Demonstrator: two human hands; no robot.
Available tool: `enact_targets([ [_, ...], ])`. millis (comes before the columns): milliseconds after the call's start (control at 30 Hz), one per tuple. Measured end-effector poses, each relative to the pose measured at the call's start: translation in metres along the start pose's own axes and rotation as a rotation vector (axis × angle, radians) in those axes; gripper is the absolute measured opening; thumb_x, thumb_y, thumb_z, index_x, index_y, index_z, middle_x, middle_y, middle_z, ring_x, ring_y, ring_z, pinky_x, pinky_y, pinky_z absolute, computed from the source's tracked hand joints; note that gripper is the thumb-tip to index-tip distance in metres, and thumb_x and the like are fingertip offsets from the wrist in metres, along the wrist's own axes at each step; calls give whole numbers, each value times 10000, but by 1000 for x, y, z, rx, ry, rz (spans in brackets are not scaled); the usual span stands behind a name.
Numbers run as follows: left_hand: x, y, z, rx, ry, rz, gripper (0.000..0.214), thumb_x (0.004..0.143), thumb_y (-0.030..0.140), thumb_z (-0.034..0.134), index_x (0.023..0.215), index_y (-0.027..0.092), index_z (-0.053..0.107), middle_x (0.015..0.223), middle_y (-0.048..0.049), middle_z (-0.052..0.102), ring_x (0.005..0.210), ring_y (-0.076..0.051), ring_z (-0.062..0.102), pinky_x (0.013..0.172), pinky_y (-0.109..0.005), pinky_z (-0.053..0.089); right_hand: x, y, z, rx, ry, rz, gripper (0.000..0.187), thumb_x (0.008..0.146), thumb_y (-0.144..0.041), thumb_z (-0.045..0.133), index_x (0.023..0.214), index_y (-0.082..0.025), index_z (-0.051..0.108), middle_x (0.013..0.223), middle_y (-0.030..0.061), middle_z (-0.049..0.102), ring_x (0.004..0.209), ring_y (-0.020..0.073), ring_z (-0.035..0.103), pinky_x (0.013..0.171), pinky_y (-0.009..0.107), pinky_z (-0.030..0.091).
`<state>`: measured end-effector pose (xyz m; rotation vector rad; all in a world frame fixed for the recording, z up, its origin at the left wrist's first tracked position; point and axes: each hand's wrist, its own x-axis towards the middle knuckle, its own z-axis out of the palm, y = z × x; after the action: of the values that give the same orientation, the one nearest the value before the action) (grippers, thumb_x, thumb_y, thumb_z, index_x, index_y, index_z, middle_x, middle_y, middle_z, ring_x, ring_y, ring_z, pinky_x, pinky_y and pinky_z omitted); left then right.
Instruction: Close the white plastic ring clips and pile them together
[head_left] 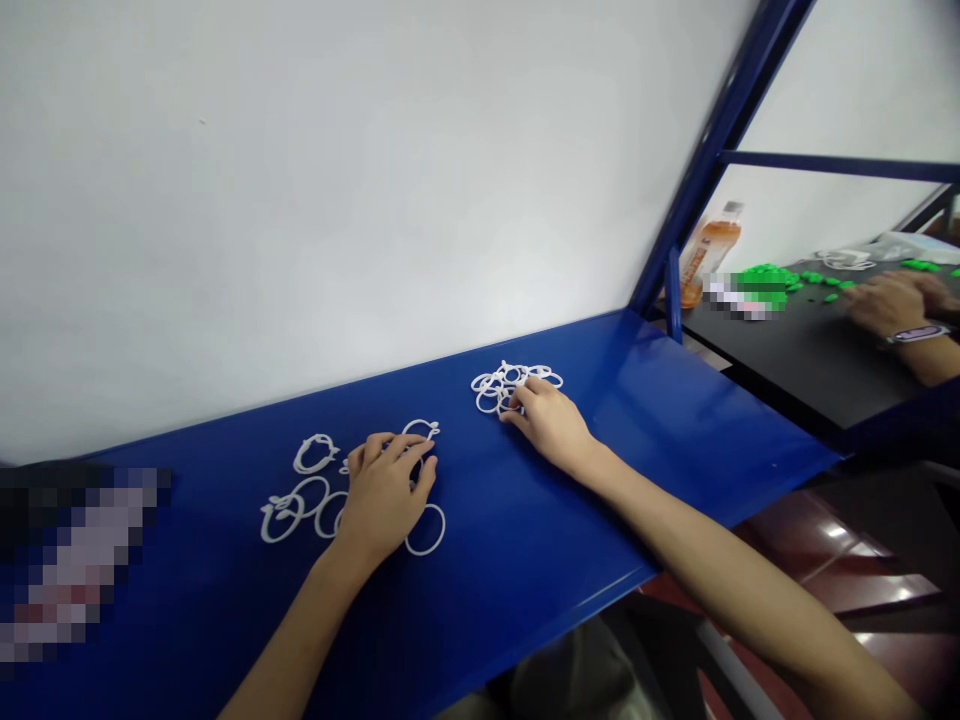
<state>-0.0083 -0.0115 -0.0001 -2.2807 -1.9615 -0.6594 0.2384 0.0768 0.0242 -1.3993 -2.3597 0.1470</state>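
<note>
My left hand [386, 495] is palm down with its fingers spread, over a loose group of thin white plastic rings with small tabs. It partly hides several of them. A white ring [425, 552] shows by its thumb side, and another ring [315, 455] lies to its left. Overlapping rings [289, 537] rest farther left, nearer the front. To the right, my right hand [551, 425] reaches into a tangled pile of similar white rings [487, 385]. Its thumb and forefinger are pinched at one ring on the pile's near edge.
All the rings lie on a blue tabletop [517, 560] against a white wall [337, 200]. A blue metal frame post [701, 170] rises at the right. Beyond it, another person's hands [892, 305] rest on a black table [757, 345] with green pieces [769, 278] and an orange drink bottle [709, 260].
</note>
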Motion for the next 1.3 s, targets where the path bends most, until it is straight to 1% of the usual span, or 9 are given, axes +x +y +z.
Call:
enact_targets([
  [133, 1, 0, -2, -20, 54, 17, 228, 925, 323, 561, 1029, 238, 746, 1084, -63, 744, 1067, -300, 551, 932, -502, 382, 2, 3, -6, 15, 34, 28, 128, 966, -282, 621, 983, -163, 663, 1022, 88, 637, 911, 201, 611, 717, 285, 471],
  [333, 2, 0, -6, -34, 167, 82, 143, 925, 232, 580, 964, 252, 716, 971, -34, 739, 963, -257, 579, 863, -450, 399, 2, 7, -8, -5, 22, -17, 165, 990, -195, 506, 977, -158, 666, 994, 87, 643, 911, 196, 617, 786, 294, 490],
  [500, 3, 3, -9, -169, 225, 141, 129, 941, 207, 538, 933, 212, 667, 912, -40, 706, 894, -208, 588, 817, -364, 480, 0, 9, -12, -1, -26, -42, 134, 911, -158, 566, 991, -157, 674, 1021, 99, 650, 989, 232, 614, 847, 332, 497],
  [600, 3, 7, -10, -282, 234, 69, 158, 938, 231, 533, 1043, 209, 649, 902, -32, 679, 847, -187, 609, 785, -336, 515, -1, 8, -15, 0, -40, -57, 146, 893, -198, 603, 1015, -150, 666, 1046, 118, 646, 1009, 259, 604, 857, 371, 504],
  [733, 3, 15, -13, -495, 130, -115, 358, 946, 303, 523, 1297, 262, 585, 905, -1, 640, 778, -149, 625, 802, -338, 542, -4, -3, -16, 126, 19, -179, 159, 931, -248, 591, 1054, -152, 625, 1025, 103, 644, 976, 231, 599, 857, 366, 505],
  [867, 2, 21, -16, -802, -56, -236, 391, 935, 408, 543, 1301, 285, 605, 929, -3, 636, 822, -149, 666, 807, -328, 566, -12, -24, -9, 390, -24, -325, 240, 964, -353, 595, 1127, -177, 577, 1067, 77, 662, 936, 181, 624, 846, 318, 504],
  [1000, 0, 24, -16, -1021, -195, -305, 435, 896, 466, 600, 1279, 260, 596, 933, 0, 657, 854, -172, 715, 870, -367, 581, -18, -37, 3, 544, -115, -305, 163, 1003, -304, 525, 1089, -180, 587, 926, 31, 695, 787, 136, 644, 725, 260, 492],
  [1133, -1, 24, -15, -1033, -185, -329, 383, 892, 489, 603, 1168, 227, 636, 902, -15, 688, 808, -180, 720, 819, -364, 596, -17, -38, 7, 579, -136, -302, 131, 1002, -255, 518, 1030, -170, 613, 834, 17, 690, 706, 121, 629, 669, 241, 472],
  [1300, -2, 22, -14, -923, -175, -280, 314, 876, 494, 631, 1034, 227, 679, 870, -14, 710, 782, -167, 692, 763, -319, 580, -18, -38, 6, 607, -177, -413, 125, 998, -230, 537, 972, -160, 636, 807, 16, 681, 686, 113, 616, 649, 225, 468],
])
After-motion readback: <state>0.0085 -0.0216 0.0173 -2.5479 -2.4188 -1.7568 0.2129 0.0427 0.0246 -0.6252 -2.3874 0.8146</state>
